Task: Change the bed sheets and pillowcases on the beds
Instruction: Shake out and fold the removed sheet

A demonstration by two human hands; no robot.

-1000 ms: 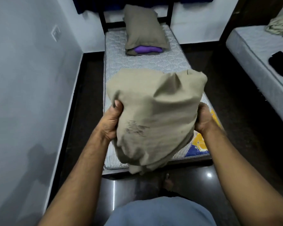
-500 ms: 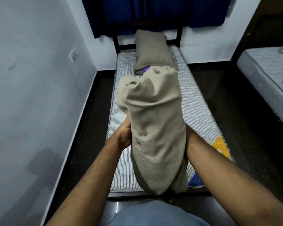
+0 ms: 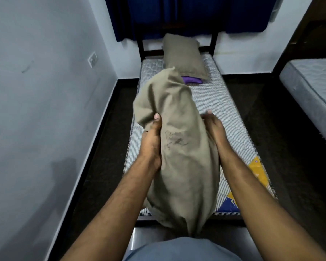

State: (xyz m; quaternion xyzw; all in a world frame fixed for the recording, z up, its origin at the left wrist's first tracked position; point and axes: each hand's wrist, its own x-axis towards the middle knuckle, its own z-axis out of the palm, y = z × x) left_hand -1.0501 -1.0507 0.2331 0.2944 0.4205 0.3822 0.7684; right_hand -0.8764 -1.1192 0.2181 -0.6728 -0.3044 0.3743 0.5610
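Since half a second ago both hands have slid further up the sides of the cased pillow (image 3: 179, 147); a second back it was held broadside, now it stands end-on and upright above the foot of the mattress (image 3: 231, 117), lower end near the person's waist

Left hand (image 3: 152, 142): palm against the pillow's left flank, thumb up and pressed into the taupe cloth, fingers wrapped behind out of sight. Reads as a grip on the fabric

Right hand (image 3: 215, 129): laid along the right flank, fingertips curling round the far side, one nail showing. Appears to hold the pillow, though how tightly cannot be told

Top of the case is slack and crumpled, so filling likely has not reached the upper corners

Judged step: seating the pillow inside its case. To do it well: keep both hands level, shake downward in short jerks, then work each top corner in by feel. Avoid twisting the case

Second pillow (image 3: 183, 55) lies at the head of the bare mattress, partly over something purple (image 3: 193, 80). Neighbouring bed (image 3: 309, 87) at right, also without a sheet
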